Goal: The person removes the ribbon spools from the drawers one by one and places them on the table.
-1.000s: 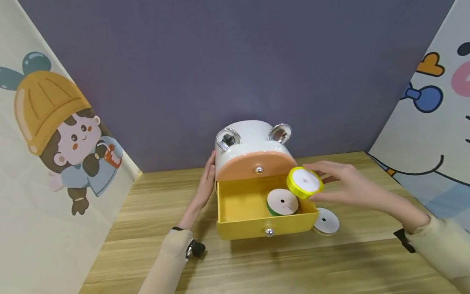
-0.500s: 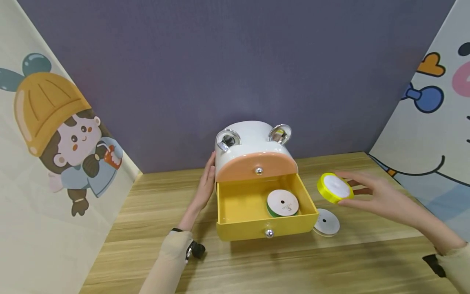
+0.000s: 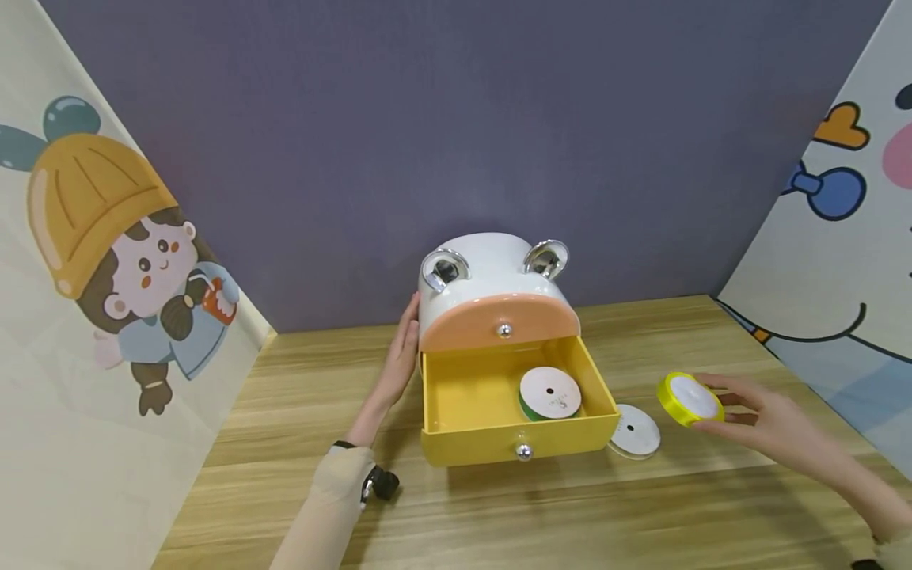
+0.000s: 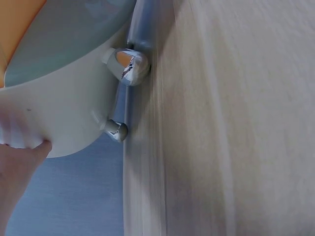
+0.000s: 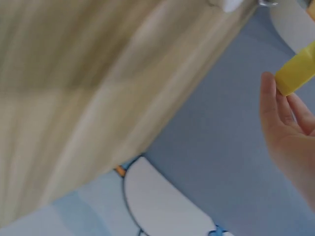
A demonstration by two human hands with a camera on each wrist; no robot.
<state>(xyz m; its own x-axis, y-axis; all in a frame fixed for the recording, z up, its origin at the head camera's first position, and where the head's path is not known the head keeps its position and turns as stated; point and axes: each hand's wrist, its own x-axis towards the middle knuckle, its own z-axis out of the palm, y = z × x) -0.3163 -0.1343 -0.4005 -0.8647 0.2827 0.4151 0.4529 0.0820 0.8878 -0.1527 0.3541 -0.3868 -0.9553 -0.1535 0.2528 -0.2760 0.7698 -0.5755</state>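
Note:
My right hand (image 3: 765,419) pinches a spool of yellow ribbon (image 3: 689,398) by its rim, above the table at the right. The right wrist view shows the spool's yellow edge (image 5: 298,71) against the fingertips. My left hand (image 3: 397,360) rests along the left side of a white drawer box (image 3: 492,265), fingers extended; in the left wrist view its thumb lies on the white wall (image 4: 64,118). The lower yellow drawer (image 3: 470,447) is pulled out. A green ribbon spool (image 3: 550,392) lies in its right part. Another white-faced spool (image 3: 634,431) lies on the table beside the drawer, partly hidden by it.
The peach upper drawer (image 3: 499,321) is closed. Two chrome ear-shaped pieces (image 3: 446,269) stick up from the box. A grey-blue panel (image 3: 456,142) stands behind the wooden table (image 3: 306,412), with cartoon-printed panels (image 3: 142,261) on both sides.
My right hand has carried the yellow ribbon spool from over the drawer rightward and down, out past the white-faced spool on the table. The left hand and the box have stayed put.

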